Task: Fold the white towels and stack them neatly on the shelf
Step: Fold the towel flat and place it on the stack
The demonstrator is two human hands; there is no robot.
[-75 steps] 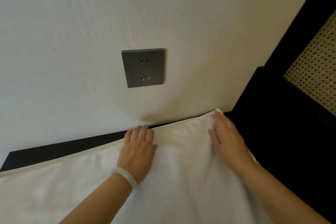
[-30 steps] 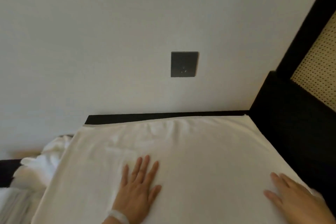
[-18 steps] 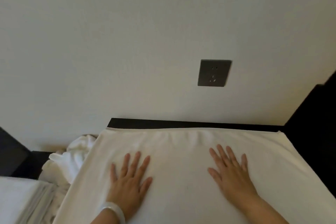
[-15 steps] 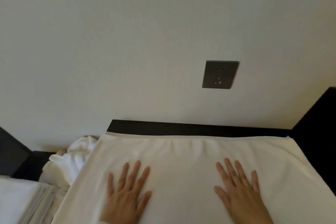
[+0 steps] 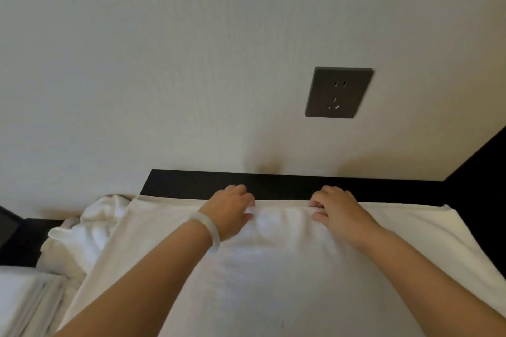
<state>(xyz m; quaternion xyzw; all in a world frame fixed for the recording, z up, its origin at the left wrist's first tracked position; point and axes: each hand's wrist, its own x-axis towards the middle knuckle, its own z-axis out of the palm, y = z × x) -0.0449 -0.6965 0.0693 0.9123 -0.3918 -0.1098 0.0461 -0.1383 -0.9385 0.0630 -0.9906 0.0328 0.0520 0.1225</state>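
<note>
Fingers point(image 5: 237, 191) of left hand point(image 5: 228, 209) and right hand point(image 5: 341, 209) pinch the far hem of the spread towel point(image 5: 273, 268), flat on the dark desk point(image 5: 273, 186), at 12 o'clock; no fold made yet. At 9 o'clock crumpled towels point(image 5: 82, 230), at 8 a folded stack point(image 5: 19, 301): judged partway, shelving outstanding.
</note>
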